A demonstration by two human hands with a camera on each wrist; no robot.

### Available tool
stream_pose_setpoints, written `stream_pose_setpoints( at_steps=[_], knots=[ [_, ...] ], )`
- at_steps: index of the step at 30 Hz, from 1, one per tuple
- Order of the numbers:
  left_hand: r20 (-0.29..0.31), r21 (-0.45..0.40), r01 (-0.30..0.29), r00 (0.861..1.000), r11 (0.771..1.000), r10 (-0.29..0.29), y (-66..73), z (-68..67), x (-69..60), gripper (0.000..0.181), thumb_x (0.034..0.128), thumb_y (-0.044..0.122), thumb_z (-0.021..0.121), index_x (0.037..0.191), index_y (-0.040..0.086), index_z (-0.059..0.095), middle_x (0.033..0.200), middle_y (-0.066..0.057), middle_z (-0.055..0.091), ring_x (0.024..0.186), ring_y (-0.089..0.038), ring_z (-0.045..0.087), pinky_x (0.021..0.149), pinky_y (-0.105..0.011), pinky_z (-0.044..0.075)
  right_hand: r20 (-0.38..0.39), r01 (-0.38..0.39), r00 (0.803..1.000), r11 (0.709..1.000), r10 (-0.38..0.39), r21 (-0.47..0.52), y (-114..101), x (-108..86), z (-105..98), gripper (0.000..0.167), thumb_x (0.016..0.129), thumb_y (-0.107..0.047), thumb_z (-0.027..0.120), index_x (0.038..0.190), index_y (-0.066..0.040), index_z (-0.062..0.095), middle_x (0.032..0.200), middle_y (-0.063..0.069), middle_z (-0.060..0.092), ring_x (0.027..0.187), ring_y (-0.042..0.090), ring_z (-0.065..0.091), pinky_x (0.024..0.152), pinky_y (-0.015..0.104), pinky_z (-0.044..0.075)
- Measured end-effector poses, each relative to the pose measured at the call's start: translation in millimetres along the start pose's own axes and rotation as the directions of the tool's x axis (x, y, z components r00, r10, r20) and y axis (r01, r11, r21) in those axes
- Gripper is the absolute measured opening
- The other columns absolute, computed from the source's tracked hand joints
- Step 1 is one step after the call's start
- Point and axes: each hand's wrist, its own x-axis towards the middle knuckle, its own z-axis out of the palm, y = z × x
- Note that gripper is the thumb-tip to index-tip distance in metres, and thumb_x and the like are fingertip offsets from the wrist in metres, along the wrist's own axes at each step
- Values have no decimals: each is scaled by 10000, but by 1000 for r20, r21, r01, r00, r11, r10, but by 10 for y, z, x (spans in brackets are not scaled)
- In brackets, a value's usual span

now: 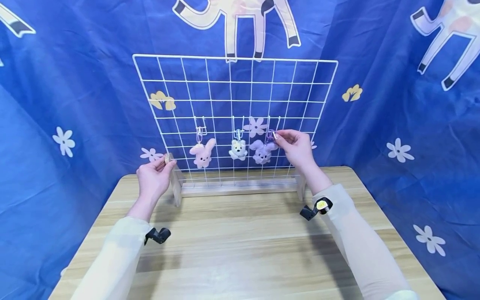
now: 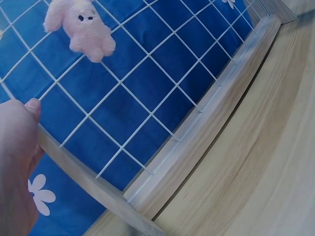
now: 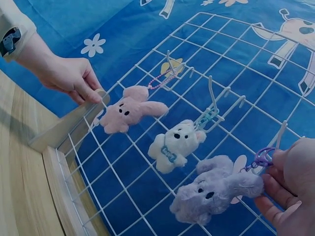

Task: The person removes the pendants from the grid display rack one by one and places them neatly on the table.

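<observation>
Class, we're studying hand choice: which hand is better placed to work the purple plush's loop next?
Probably the right hand: it pinches the purple loop, while the left hand grips the wooden upright beyond the pink plush.

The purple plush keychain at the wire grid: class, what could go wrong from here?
The purple plush keychain might drop: the right hand pinches its purple loop beside the white metal hook, and whether the loop is secured there is unclear.

The white wire grid could shift if tugged, though the left hand grips its pale wooden side support.

The neighbouring white plush bear hangs close enough that it might get bumped.
</observation>
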Motion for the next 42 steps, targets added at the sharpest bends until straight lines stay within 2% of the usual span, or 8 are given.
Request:
stream_pose_setpoints(
  at_steps=[4, 11, 16, 24, 38, 42],
  knots=[
    [4, -4, 6, 1000, 1000, -6, -3, 9, 7, 401, 985, 200, 791, 1301, -33, 711, 1176, -230, 729, 1100, -276, 727, 859, -164, 588, 10, -32, 999, 998, 32, 45, -5, 8, -14, 205, 996, -1, 733, 1159, 121, 736, 1094, 220, 764, 853, 110, 723, 818, 227, 636],
    [3, -21, 6, 1000, 1000, -6, -16, 8, 8, 378, 983, 167, 790, 1290, -42, 714, 1170, -240, 729, 1100, -287, 728, 856, -164, 589, 24, -56, 998, 992, 54, 111, -5, 16, -34, 209, 995, 39, 711, 1165, 161, 708, 922, 21, 767, 804, 95, 721, 820, 234, 641],
    [8, -29, 24, 1000, 999, -24, -12, -1, -5, 386, 991, 176, 779, 1302, -41, 704, 1185, -245, 722, 1106, -284, 726, 864, -169, 587, 27, -43, 999, 995, 40, 88, -7, 28, -52, 212, 990, 14, 732, 1150, 152, 719, 864, -37, 755, 785, 83, 704, 792, 198, 622],
    [-4, -15, 10, 1000, 1000, -10, 12, 1, -14, 375, 984, 170, 790, 1288, -37, 717, 1168, -239, 727, 1095, -276, 726, 847, -140, 578, 15, -19, 1000, 1000, 20, -23, -66, 4, -85, 184, 996, -54, 753, 1116, 86, 759, 908, 28, 762, 817, 109, 677, 705, 174, 563],
    [3, -35, 10, 1000, 999, -10, -16, 11, 6, 371, 983, 157, 787, 1290, -38, 712, 1184, -240, 722, 1081, -232, 736, 855, -158, 586, 13, 20, 1000, 1000, -20, -14, -132, -49, -132, 211, 996, -75, 760, 1099, 109, 755, 864, 20, 759, 784, 119, 687, 664, 169, 551],
    [-1, -36, 6, 1000, 999, -6, -21, 14, 7, 370, 979, 149, 792, 1285, -44, 714, 1181, -247, 720, 1075, -228, 738, 849, -152, 585, 21, 31, 999, 999, -31, -29, -140, -63, -140, 236, 1000, -78, 756, 1109, 132, 741, 869, 38, 759, 772, 120, 672, 621, 165, 512]
  ],
)
